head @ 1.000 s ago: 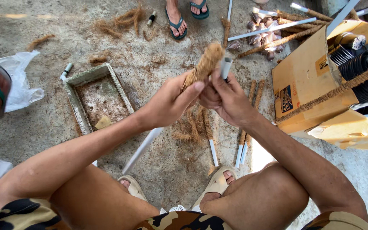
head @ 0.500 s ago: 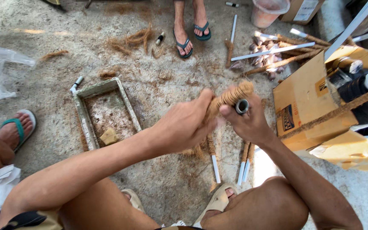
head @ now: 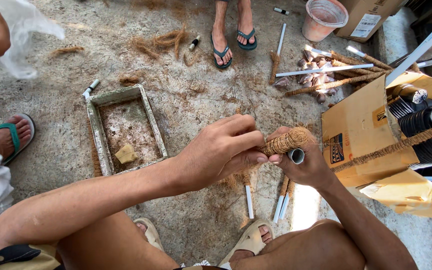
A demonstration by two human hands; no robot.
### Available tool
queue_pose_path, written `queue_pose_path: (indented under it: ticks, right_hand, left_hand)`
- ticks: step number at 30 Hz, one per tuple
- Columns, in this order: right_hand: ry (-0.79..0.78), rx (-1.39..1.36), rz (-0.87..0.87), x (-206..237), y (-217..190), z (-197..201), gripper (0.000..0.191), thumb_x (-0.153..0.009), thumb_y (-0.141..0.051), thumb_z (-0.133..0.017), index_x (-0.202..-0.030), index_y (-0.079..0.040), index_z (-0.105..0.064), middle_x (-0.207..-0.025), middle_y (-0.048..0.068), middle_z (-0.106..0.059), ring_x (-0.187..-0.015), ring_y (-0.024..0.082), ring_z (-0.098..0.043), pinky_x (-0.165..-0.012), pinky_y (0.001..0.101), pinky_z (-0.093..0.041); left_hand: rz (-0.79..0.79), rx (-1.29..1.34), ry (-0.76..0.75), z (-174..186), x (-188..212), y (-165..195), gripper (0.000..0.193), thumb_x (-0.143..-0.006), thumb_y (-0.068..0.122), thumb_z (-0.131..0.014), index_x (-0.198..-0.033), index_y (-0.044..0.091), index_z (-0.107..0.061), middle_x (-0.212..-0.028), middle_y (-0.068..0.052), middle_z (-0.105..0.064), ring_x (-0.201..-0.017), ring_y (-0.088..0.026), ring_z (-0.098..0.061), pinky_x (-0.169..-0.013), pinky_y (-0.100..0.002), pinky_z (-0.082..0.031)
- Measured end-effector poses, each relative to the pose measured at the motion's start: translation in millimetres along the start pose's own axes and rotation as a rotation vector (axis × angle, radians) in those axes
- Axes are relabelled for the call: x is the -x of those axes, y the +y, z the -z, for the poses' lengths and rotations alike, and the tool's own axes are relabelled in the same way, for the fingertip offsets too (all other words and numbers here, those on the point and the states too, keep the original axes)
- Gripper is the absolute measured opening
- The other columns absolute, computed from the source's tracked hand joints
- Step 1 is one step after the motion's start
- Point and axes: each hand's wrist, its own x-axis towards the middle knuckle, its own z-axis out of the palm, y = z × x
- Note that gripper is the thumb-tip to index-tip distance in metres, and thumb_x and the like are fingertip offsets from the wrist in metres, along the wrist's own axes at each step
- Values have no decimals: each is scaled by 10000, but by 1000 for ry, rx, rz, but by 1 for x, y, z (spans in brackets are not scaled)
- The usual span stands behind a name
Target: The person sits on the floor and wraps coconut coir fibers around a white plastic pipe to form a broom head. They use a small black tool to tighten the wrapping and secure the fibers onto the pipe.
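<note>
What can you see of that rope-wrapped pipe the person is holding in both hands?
The pipe is a short white tube, plastic by the look, wound tightly in brown coir-like cord. Its open, hollow end faces the camera; the wrapped part slants up to the right, frayed at the far tip. The right hand grips it from below, and the left hand pinches it at the near end, above the concrete floor.

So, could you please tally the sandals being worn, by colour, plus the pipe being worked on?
Teal-strapped sandals: 3
Beige sandals: 2
Fibre-wrapped pipe, held between left hand and right hand: 1
Total: 6
</note>
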Motion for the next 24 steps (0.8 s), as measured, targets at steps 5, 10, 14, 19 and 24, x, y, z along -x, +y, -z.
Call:
queue_pose_path:
  ticks: [5, 10, 14, 19, 24]
  right_hand:
    - [-78, -14, 34, -4, -9, -1, 217, -941, -239, -750, -994, -35, -697, -943, 67, -726, -805, 163, -702, -722, 305, -553]
    - [-8, 99, 57, -3, -12, -4, 222, -937, -232, -748, -1016, -30, -703, -949, 78, -714, -826, 176, -701, -725, 321, -540]
    - [-1, 17, 19, 4, -10, 2, 235, -944, -245, -742, -1014, -25, -697, -953, 90, -706, -798, 165, -675, -693, 309, -537]
    - [-23, -81, -4, 14, -9, 7, 306, -933, -315, -736, -1012, -21, -700, -960, 82, -695, -811, 156, -665, -677, 303, -536]
    - [-105, -259, 35, 21, -11, 3, 374, -965, -333, -735, -1105, 11, -686, -1047, 96, -703, -878, 165, -680, -740, 326, -554]
  left_hand:
    - [-89, -95, 51, 0, 5, 5, 199, -949, 225, -726, -998, 59, -628, -963, -53, -567, -896, -232, -586, -787, -407, -531]
    - [-109, -152, 94, -5, 11, 3, 230, -936, 225, -744, -992, 37, -623, -966, -95, -577, -894, -259, -602, -771, -420, -518]
    - [-1, 79, 38, -10, 9, -10, 398, -1081, 410, -471, -1070, 59, -658, -1036, -75, -662, -963, -220, -680, -840, -380, -568]
    - [356, 827, -396, 0, -5, -45, 880, -1027, 688, -120, -1185, 9, -657, -1095, -167, -725, -1005, -249, -725, -919, -410, -618]
    - [352, 815, -760, -13, 6, -44, 838, -994, 656, -165, -1303, 14, -606, -1218, -182, -706, -1137, -283, -691, -919, -447, -571]
